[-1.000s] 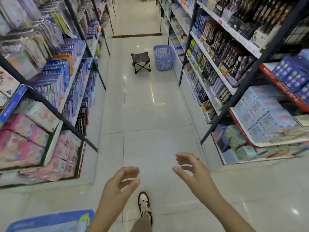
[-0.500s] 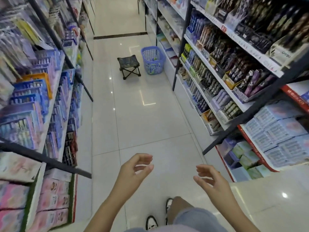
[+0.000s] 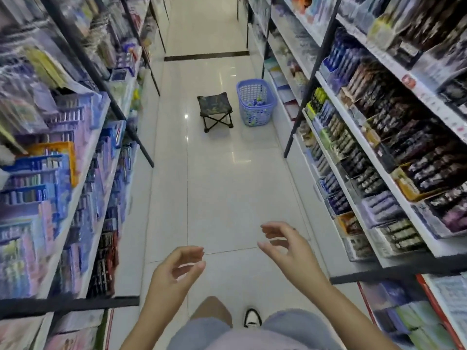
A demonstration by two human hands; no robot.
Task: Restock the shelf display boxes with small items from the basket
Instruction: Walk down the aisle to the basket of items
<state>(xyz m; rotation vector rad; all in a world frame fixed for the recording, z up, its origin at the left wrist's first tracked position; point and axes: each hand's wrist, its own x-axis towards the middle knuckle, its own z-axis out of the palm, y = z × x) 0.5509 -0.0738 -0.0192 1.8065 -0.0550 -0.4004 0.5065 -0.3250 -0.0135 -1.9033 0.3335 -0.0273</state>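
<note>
- Closer than before, the basket [image 3: 255,102] stands upright by the stool [image 3: 215,109], long axis along the aisle.
- Left hand [image 3: 174,271] and right hand [image 3: 290,246]: loosely curled, holding nothing.

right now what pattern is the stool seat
Dark camouflage on the small folding fabric stool, head view.

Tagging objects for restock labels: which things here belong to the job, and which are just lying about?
Job:
- basket on the aisle floor, with small items inside
- display boxes on the right-hand shelves
- left hand and right hand, both empty

Lying about:
- folding stool beside the basket
- left-hand shelves
</note>
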